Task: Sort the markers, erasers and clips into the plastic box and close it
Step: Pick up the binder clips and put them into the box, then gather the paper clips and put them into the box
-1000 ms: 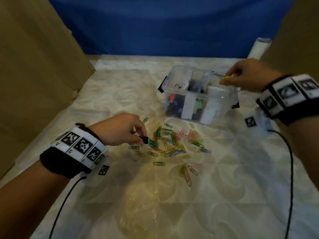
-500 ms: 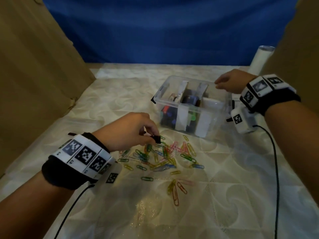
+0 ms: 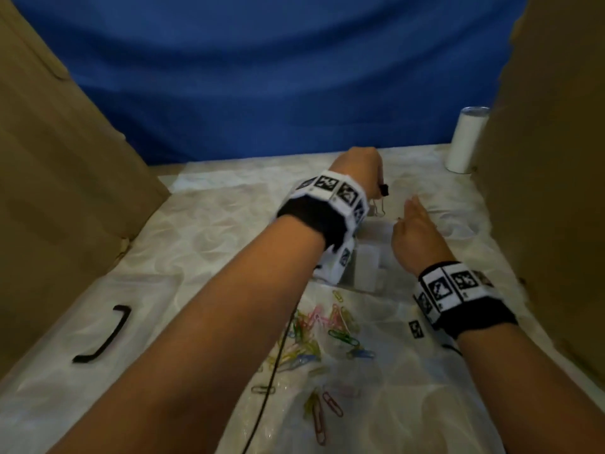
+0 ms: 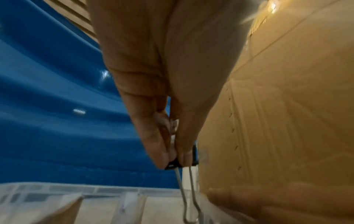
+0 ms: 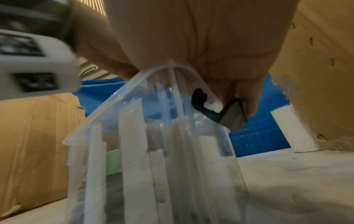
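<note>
My left hand point(image 3: 358, 172) reaches across above the clear plastic box point(image 3: 366, 268), most of which is hidden under my arms. Its thumb and finger pinch a black binder clip point(image 3: 383, 190), whose wire handles hang down. The left wrist view shows that pinch on the binder clip point(image 4: 182, 161) over the box's dividers point(image 4: 132, 203). My right hand point(image 3: 413, 224) lies with straight fingers on the box's right side. In the right wrist view its palm point(image 5: 210, 45) rests on the box's rim point(image 5: 166, 69) and its fingertips touch the black latch point(image 5: 216, 112). Coloured paper clips point(image 3: 327, 332) lie scattered in front.
Cardboard walls point(image 3: 65, 191) close in both sides and a blue cloth point(image 3: 262, 77) hangs behind. A white cylinder point(image 3: 465, 139) stands at the back right. A black handle-shaped piece point(image 3: 104, 335) lies on the table at the left. Cables trail from both wrists.
My left hand has lifted the binder clip from the clip pile and carried it forward over the box. My right hand has come down onto the box's right rim.
</note>
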A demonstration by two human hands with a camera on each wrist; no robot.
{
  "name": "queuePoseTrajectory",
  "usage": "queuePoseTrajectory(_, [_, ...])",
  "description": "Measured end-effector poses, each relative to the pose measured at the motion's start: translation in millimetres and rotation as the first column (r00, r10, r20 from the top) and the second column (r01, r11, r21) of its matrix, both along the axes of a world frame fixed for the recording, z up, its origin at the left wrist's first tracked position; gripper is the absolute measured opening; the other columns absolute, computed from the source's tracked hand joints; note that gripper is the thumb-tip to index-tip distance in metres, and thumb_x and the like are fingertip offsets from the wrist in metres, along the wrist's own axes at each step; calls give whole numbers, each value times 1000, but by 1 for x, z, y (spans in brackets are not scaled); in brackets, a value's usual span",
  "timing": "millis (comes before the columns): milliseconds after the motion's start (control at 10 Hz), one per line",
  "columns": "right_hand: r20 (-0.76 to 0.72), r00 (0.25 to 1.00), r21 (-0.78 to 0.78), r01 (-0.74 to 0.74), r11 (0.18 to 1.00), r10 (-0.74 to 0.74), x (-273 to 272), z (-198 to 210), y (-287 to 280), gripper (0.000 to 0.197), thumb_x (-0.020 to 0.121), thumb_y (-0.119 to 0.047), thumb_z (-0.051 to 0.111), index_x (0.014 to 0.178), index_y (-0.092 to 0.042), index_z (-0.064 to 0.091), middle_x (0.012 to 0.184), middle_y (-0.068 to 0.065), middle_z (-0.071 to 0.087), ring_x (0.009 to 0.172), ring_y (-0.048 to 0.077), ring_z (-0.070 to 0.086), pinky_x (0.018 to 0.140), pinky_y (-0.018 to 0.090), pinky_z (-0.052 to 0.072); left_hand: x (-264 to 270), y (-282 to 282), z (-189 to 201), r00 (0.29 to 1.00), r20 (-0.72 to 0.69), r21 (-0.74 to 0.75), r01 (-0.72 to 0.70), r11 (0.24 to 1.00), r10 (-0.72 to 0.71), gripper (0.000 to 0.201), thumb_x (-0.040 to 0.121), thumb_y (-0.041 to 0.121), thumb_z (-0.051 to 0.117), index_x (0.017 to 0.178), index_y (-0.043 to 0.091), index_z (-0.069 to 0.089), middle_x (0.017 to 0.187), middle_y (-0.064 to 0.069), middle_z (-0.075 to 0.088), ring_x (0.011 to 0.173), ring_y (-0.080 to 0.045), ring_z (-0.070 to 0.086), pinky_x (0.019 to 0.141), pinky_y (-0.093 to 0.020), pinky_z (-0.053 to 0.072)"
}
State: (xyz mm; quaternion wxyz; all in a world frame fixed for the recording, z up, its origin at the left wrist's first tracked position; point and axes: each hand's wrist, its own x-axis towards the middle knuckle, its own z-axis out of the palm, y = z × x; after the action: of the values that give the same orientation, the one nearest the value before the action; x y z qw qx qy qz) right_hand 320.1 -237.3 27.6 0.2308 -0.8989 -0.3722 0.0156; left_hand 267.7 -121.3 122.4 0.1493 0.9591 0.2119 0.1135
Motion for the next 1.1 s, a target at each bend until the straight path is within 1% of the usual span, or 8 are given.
queuePoseTrajectory(100, [-14,1000,48,4,999,-3,2,-6,1,53,96,-6,33,145,9,19,157,22,15,144,35,19,115,40,22,33,-3,-9,997,-75,24,-3,1000,5,32,90,17,62,120,9,63,128,-10,61,119,-27,57,92,-32,49])
queuePoseTrajectory(300, [-168,986,176,21,984,9,3,-9,1,58,97,-6,33,149,5,11,161,15,3,148,25,12,116,33,20,62,8,-24,938,-347,455,152,877,18,36,94,18,53,127,4,56,133,-14,57,122,-30,55,98,-39,46])
queuePoseTrajectory(600, [-162,987,91,22,996,-7,1,-7,2,44,97,-4,25,131,17,45,151,36,17,146,42,9,121,44,4,13,2,1,984,-176,84,39,996,-23,33,92,17,56,125,11,61,130,-8,59,118,-25,57,90,-28,45])
queuePoseTrajectory(700, [-167,984,80,70,994,-56,-7,3,-2,53,96,-11,17,144,8,28,158,23,12,146,35,15,119,41,16,-43,8,0,1000,-1,88,6,996,-6,31,92,22,53,122,19,60,129,-4,60,118,-22,56,97,-29,43])
queuePoseTrajectory(800, [-153,986,127,92,988,-73,-26,1,-8,59,96,-10,34,150,-1,13,161,13,4,147,32,11,120,40,14,-107,21,-17,997,69,125,-36,991,27,32,94,24,49,126,19,56,131,-5,55,119,-21,53,100,-30,40])
queuePoseTrajectory(900, [-2,997,267,71,961,-73,-69,-5,-27,60,93,-13,41,149,-8,20,160,11,7,147,31,9,118,39,10,-164,36,-44,997,56,111,-66,992,60,33,96,24,49,128,19,55,133,-8,48,124,-23,47,106,-33,36])
queuePoseTrajectory(1000, [-22,998,221,-45,974,51,-118,-15,-34,52,92,-16,46,143,-11,35,158,9,15,145,29,14,117,37,12,-206,57,-82,977,-148,11,-154,988,154,35,98,27,44,132,20,51,141,-11,40,130,-28,42,110,-36,33])
queuePoseTrajectory(1100, [-100,987,18,-124,992,125,-141,-26,-22,53,92,-19,46,143,-12,34,159,9,8,145,31,8,118,42,16,-232,66,-116,841,-520,30,-153,988,146,42,101,24,36,141,9,39,149,-16,32,136,-31,36,110,-36,30])
